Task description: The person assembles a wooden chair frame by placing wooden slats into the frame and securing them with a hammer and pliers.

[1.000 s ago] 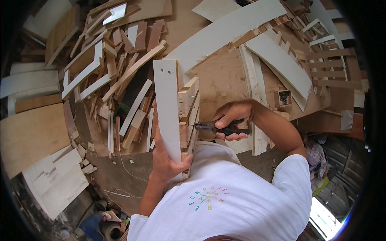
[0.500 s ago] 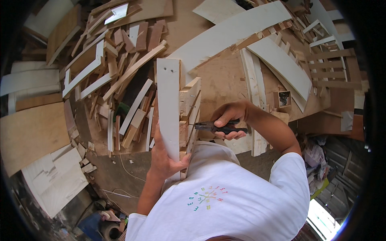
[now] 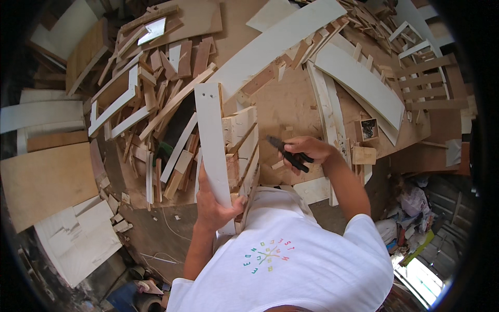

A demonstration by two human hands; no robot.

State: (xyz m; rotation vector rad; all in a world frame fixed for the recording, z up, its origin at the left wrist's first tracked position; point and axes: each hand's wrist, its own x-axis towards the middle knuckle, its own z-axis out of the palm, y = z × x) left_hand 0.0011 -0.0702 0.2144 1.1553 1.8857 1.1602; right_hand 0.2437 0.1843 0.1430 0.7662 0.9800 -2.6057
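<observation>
My left hand (image 3: 215,207) is wrapped round the lower end of a wooden frame piece, thumb over its right side. Its white board (image 3: 210,135) stands upright in the view, with two dark screw or nail heads near the top. Along the right side run bare wood blocks (image 3: 231,165) and slats, and a thin nail (image 3: 243,157) sticks out there. Just right of the piece, my right hand (image 3: 310,149) grips black-handled pliers (image 3: 292,158). Their jaws point up and left, apart from the wood; whether they hold anything is too small to tell.
Offcuts and slats (image 3: 176,57) are heaped at the left of the worktable (image 3: 286,112). A long white board (image 3: 275,44) lies across the far side, another white board (image 3: 358,88) at right. A small box of dark fasteners (image 3: 369,129) sits at the right edge.
My right hand has drawn the pliers away to the right from the wood blocks, where their jaws were at a nail. The frame piece has tilted slightly; my left hand keeps its hold.
</observation>
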